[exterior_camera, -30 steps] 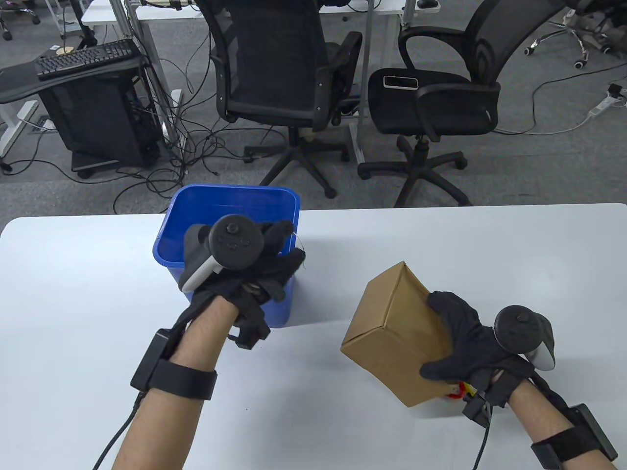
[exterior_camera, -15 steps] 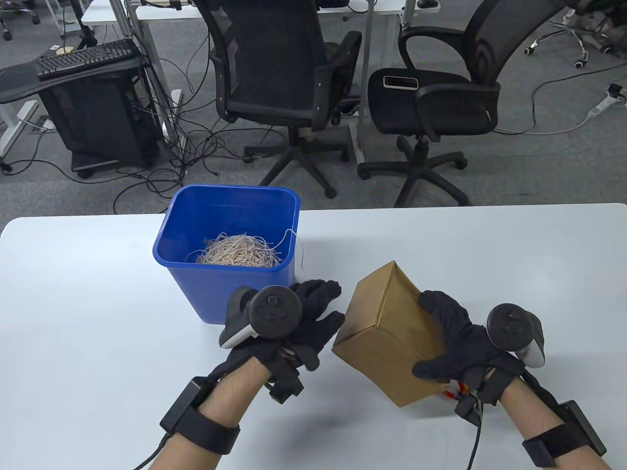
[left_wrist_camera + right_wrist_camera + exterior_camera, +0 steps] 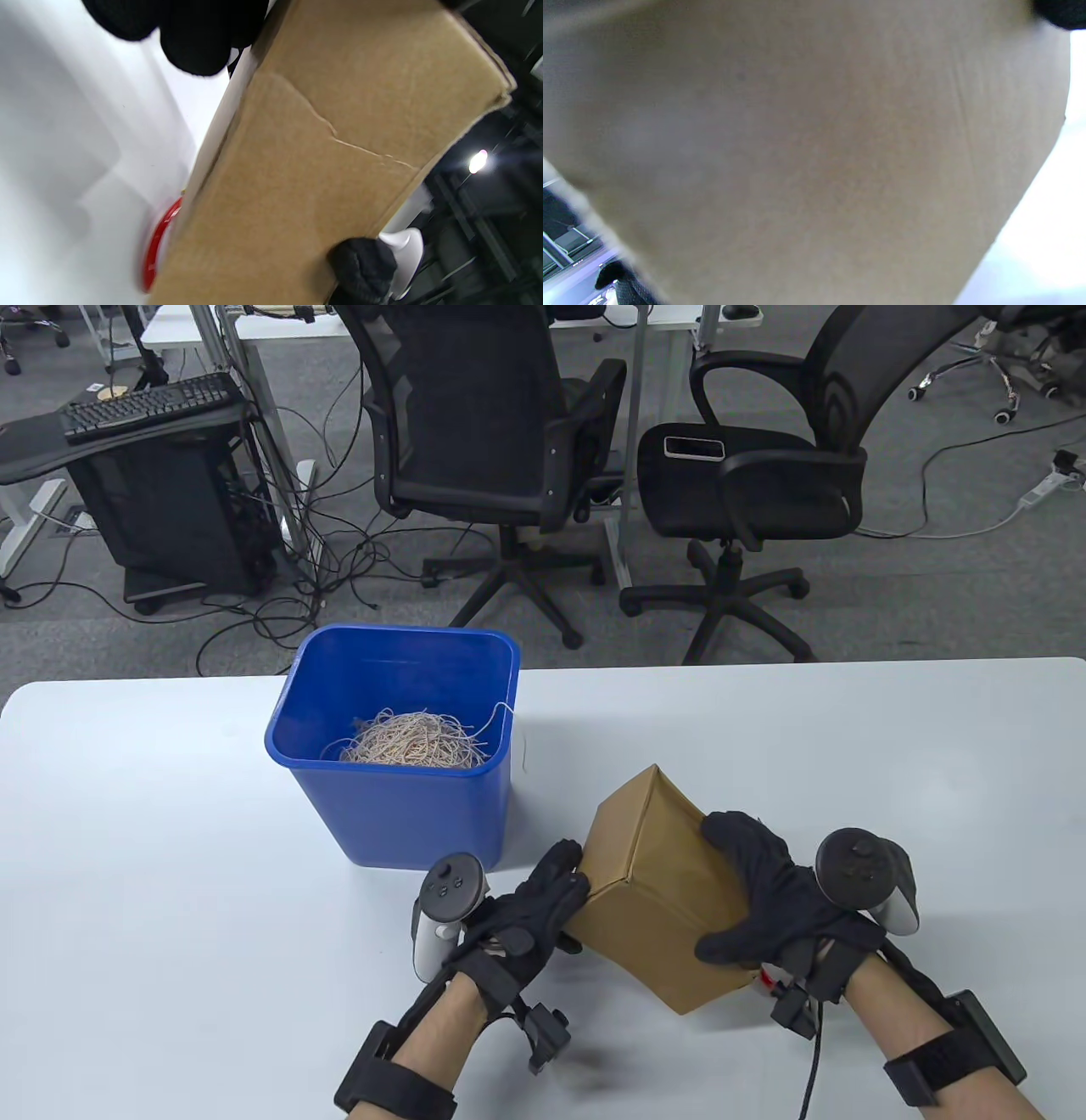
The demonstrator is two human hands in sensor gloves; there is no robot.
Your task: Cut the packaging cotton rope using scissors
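A brown cardboard box (image 3: 653, 882) is tilted on one corner near the table's front. My right hand (image 3: 717, 891) grips its right side, fingers on top and thumb low. My left hand (image 3: 567, 891) rests with spread fingers against its lower left edge. The box fills the left wrist view (image 3: 322, 161) and the right wrist view (image 3: 814, 152). A red scissors handle (image 3: 153, 250) lies on the table under the box; a red bit of it (image 3: 768, 981) shows by my right wrist. No rope shows on the box. A pile of cut cotton rope (image 3: 411, 742) lies in the blue bin (image 3: 339, 806).
The blue bin stands left of the box, close to my left hand, with one strand hanging over its right rim. The white table (image 3: 891, 763) reaches to both sides. Office chairs (image 3: 484, 432) and cables are on the floor beyond the far edge.
My left hand has left the bin, come down and right, and now touches the box's left edge. My right hand has brought the tilted box a little left and nearer.
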